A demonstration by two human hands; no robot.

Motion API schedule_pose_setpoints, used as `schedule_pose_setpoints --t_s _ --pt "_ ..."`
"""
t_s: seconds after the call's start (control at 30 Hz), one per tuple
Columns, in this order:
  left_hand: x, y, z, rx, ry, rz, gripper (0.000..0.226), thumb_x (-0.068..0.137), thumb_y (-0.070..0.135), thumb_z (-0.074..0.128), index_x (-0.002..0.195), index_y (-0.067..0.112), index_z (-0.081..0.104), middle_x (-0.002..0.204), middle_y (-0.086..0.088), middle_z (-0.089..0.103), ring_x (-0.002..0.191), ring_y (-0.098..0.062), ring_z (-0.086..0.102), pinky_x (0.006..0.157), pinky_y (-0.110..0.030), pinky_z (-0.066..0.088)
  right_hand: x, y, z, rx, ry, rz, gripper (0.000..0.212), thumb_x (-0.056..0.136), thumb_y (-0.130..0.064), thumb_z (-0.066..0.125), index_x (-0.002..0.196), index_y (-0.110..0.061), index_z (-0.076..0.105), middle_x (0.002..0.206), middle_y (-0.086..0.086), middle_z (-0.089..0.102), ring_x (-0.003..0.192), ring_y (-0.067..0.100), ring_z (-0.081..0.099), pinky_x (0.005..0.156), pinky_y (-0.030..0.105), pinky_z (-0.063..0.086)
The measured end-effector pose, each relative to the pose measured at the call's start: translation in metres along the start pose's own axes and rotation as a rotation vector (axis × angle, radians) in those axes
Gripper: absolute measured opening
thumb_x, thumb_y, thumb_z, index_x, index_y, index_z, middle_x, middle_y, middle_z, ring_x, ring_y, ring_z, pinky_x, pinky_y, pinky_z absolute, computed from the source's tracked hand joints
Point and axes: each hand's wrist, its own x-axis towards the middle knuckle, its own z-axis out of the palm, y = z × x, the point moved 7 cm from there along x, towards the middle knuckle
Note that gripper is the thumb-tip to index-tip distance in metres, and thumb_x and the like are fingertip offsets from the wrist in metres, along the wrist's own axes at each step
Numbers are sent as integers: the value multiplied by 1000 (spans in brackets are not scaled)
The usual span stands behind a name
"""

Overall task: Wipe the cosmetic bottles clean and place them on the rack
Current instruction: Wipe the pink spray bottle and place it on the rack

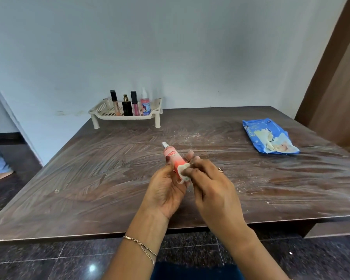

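1. Above the near middle of the dark wooden counter (89, 168), the left hand (166, 188) grips a pink plastic spray bottle (172, 156), its nozzle tilted away.
2. The right hand (212, 184) pinches a small crumpled white wipe (183, 171) against the bottle's lower part, seemingly touching it.
3. At the far left stands a cream plastic rack (119, 117) holding four upright cosmetic bottles (127, 108).
4. A blue wipe packet (269, 138) lies far right.

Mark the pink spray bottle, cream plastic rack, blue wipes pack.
pink spray bottle (171, 156): head view, its label.
cream plastic rack (111, 117): head view, front rim.
blue wipes pack (254, 126): head view, upper-left blue part.
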Motion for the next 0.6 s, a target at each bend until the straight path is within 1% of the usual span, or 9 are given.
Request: schedule_pose_setpoints --t_s 0.07,0.13,0.2,0.27,0.37,0.43,0.47,0.53,0.6 --pt "1 -7 4 -94 -3 -45 42 100 24 38 113 -14 54 100 -24 64 102 -31 61 84 -36 56 -1 0 -4 -22 58 10 27 88 -12 51 108 -10 68 109 4 63 82 22 64 59 34 55" --pt "1 -15 9 -182 -24 -96 43 98 24 40 107 -15 57 100 -26 64 94 -33 66 80 -36 57 -3 2 -7 -43 101 39 29 89 -16 48 108 -8 69 108 5 65 84 22 65 60 31 55" --pt "0 -18 13 -242 -58 -123 33 94 19 46 107 -9 56 101 -28 64 89 -36 69 82 -39 56 -4 2 -8 -63 115 65 31 89 -16 47 107 -7 70 106 7 67 84 22 66 60 33 56" --pt "0 -19 13 -284 -82 -145 32 90 11 54 118 -3 50 106 -27 62 94 -40 68 85 -43 54 -4 0 -9 -103 101 64 32 87 -15 46 106 -7 70 104 7 67 80 22 65 58 32 55" --pt "1 -21 11 -328 -82 -203 42 92 16 50 122 -13 46 107 -28 62 104 -40 64 83 -39 56 -3 -4 -9 -149 53 31 28 85 -7 51 107 -9 69 103 7 65 74 21 63 53 30 53" --pt "2 -21 8 -336 -39 -177 45 100 24 41 128 -11 42 106 -26 62 113 -36 58 82 -37 56 -3 -4 -11 -182 32 23 28 81 -1 63 106 -10 69 102 6 64 70 20 61 51 28 49" --pt "2 -19 7 -325 -29 -145 46 101 26 38 128 -10 42 106 -25 62 114 -36 58 77 -39 59 -3 -2 -13 -193 29 25 29 78 1 68 105 -11 69 102 6 65 69 20 61 51 27 48" --pt "2 -13 9 -255 -45 -67 42 101 27 36 121 -9 46 107 -23 62 103 -37 64 70 -42 60 -1 4 -16 -183 44 43 31 76 0 71 105 -11 69 104 6 65 71 21 63 53 28 51" --pt "0 -7 12 -149 -79 -5 43 100 27 36 123 -8 46 119 -26 59 97 -35 67 79 -44 58 1 11 -19 -106 88 90 28 77 0 69 103 -11 69 103 5 64 78 22 64 59 33 55"
